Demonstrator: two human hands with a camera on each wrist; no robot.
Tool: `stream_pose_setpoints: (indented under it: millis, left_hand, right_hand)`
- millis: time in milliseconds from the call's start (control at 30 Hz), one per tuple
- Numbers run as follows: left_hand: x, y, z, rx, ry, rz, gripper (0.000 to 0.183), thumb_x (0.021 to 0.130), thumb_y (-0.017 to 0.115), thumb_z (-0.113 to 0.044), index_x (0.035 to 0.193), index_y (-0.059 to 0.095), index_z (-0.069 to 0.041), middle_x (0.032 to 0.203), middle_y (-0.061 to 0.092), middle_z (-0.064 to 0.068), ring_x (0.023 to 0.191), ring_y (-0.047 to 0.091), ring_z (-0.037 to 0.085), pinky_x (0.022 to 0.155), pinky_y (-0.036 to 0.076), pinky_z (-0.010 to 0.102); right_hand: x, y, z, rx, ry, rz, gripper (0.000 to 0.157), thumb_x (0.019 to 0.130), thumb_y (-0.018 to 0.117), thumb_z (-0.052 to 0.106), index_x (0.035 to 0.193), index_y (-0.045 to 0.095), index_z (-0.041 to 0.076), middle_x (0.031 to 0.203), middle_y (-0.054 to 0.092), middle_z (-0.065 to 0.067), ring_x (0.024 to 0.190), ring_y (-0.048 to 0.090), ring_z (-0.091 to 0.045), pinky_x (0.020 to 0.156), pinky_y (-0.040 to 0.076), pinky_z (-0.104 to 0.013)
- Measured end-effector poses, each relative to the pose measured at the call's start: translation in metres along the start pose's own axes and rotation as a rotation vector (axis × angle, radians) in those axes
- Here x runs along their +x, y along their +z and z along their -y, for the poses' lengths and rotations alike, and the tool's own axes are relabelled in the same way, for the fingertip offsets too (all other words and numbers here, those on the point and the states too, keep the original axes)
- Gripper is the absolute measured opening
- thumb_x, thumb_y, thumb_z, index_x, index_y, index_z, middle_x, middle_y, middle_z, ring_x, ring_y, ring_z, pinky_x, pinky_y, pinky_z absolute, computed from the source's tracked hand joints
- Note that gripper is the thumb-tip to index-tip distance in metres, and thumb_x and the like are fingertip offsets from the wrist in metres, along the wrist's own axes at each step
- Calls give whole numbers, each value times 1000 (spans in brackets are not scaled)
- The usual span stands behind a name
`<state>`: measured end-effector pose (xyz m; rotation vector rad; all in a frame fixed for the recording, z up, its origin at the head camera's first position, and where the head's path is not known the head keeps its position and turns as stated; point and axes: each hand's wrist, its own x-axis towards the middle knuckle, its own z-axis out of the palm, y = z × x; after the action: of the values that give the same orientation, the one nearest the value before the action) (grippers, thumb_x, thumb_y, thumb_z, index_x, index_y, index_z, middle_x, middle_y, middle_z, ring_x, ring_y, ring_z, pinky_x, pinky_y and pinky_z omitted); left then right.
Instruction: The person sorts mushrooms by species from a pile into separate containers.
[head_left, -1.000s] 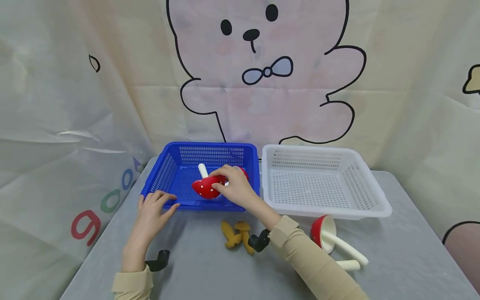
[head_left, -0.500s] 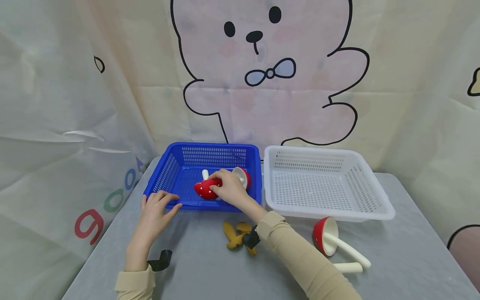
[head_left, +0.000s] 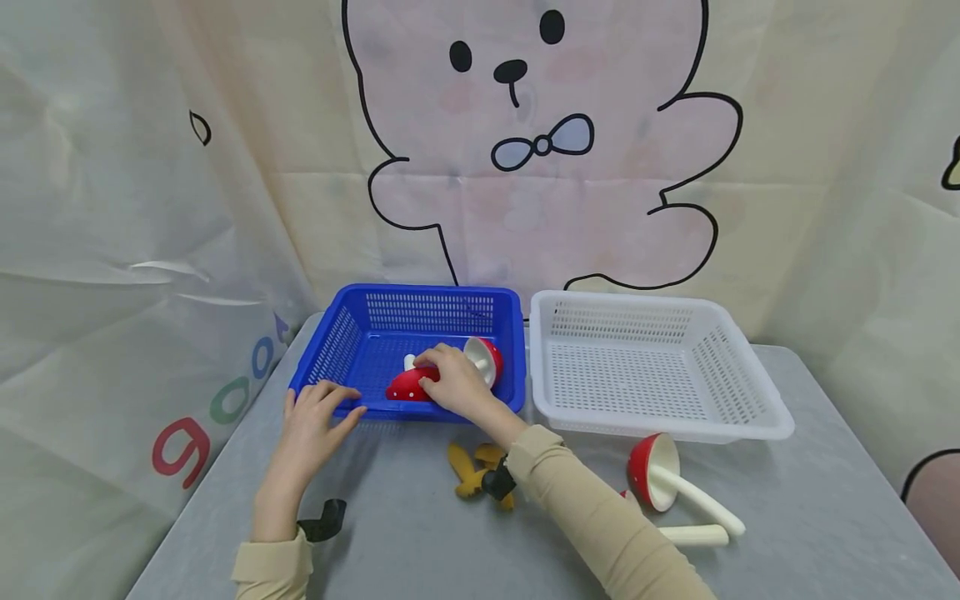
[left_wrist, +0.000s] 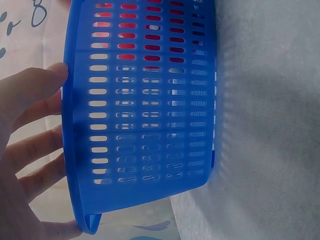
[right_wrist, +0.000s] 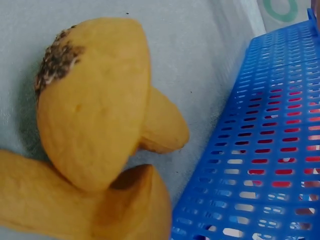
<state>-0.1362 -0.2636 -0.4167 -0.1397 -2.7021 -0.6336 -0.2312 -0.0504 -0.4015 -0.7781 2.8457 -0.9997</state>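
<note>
Inside the blue basket (head_left: 378, 312), my right hand (head_left: 457, 383) grips a red toy mushroom (head_left: 408, 386) by its white-dotted cap, low near the basket floor. Its white stem pokes up behind the fingers. Just right of that hand lies a second red mushroom (head_left: 483, 360), its pale hollow underside showing. My left hand (head_left: 309, 429) holds the basket's near-left rim, thumb on the outer side and fingers over it. In the left wrist view, the fingers (left_wrist: 42, 145) pass behind the rim, and red shows through the slots. The right wrist view does not show the held mushroom.
A white basket (head_left: 618, 375) stands to the right of the blue one. Yellow-brown toy mushrooms (head_left: 468, 479) lie on the grey table, partly behind the right wrist. More red-capped mushrooms (head_left: 652, 471) with long white stems lie at right, one partly behind the sleeve.
My right hand has lowered the red mushroom towards the basket floor, and its stem shows less. The second mushroom in the basket has come into fuller view. My left hand stays on the rim.
</note>
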Motion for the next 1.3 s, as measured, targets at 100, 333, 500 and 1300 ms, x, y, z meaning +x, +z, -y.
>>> stream_pose_setpoints:
  millis: [100,333,500,1300]
  left_hand:
    - [0,1,0,3,1,-3,21,85,73,-22,102,70,-9,99,63,9,102,51,33,106,15,73]
    - [0,0,0,-14,-8,3,20,86,72,-21,102,70,-9,99,63,9,103,51,33,107,13,74]
    - [0,0,-1,-13,3,-3,18,86,72,-20,101,69,-11,99,63,9,102,51,33,106,13,74]
    - [0,-1,-1,-15,-6,19,21,86,72,-20,104,69,-9,99,62,11,103,51,34,106,12,75]
  right_hand:
    - [-2,-6,0,-19,-21,-15,31,89,68,18,119,66,17,119,65,-2,113,56,-21,96,51,-38]
    - [-11,-30,-2,-100,-50,-24,26,89,66,20,115,68,19,115,66,0,112,58,-20,97,49,-39]
    - [-22,-50,-3,-105,-81,-13,23,90,65,19,113,69,18,116,65,-2,114,57,-21,95,51,-40]
    - [-83,-126,-9,-224,-155,-8,23,88,68,21,111,69,17,114,66,-2,108,60,-20,89,55,-38]
